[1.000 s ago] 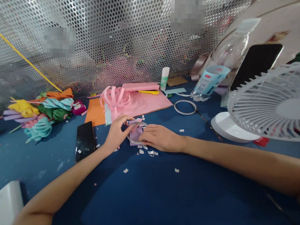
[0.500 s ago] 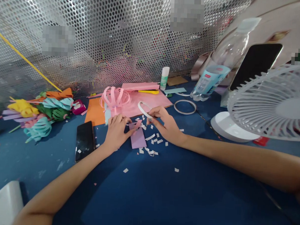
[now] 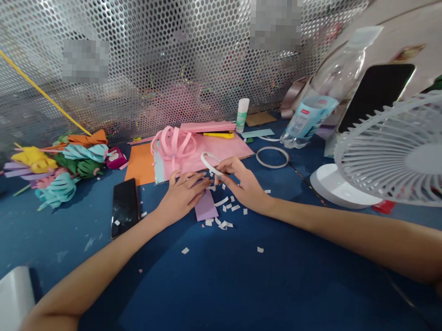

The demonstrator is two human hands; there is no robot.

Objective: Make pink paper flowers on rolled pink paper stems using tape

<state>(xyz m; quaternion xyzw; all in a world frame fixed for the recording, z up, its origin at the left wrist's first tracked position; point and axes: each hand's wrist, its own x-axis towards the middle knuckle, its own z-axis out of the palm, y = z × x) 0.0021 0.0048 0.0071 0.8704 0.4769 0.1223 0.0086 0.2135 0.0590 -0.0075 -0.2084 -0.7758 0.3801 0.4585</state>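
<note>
My right hand point(image 3: 247, 188) pinches a thin roll of white tape point(image 3: 209, 163) between thumb and fingers, tilted above the table. My left hand point(image 3: 185, 193) is open, its fingers stretched out over the upper end of a small purple paper piece point(image 3: 206, 207). Whatever lies under those fingertips is hidden. Just behind the left hand stands a round flower shape of looped pink paper strips point(image 3: 173, 146); its lower end disappears behind the fingers. Small white paper scraps point(image 3: 224, 224) lie scattered between and in front of both hands.
Pink sheets point(image 3: 221, 151), a yellow cutter point(image 3: 218, 134) and a glue stick point(image 3: 242, 115) lie or stand behind. On the right are another tape ring point(image 3: 272, 157), a bottle point(image 3: 311, 113) and a fan point(image 3: 408, 149). Leftward are a phone point(image 3: 125, 207) and paper flowers point(image 3: 67, 163).
My left hand has shifted right and now covers the pink strip end on the purple paper. The looped pink flower moved slightly right. The tape roll moved slightly left.
</note>
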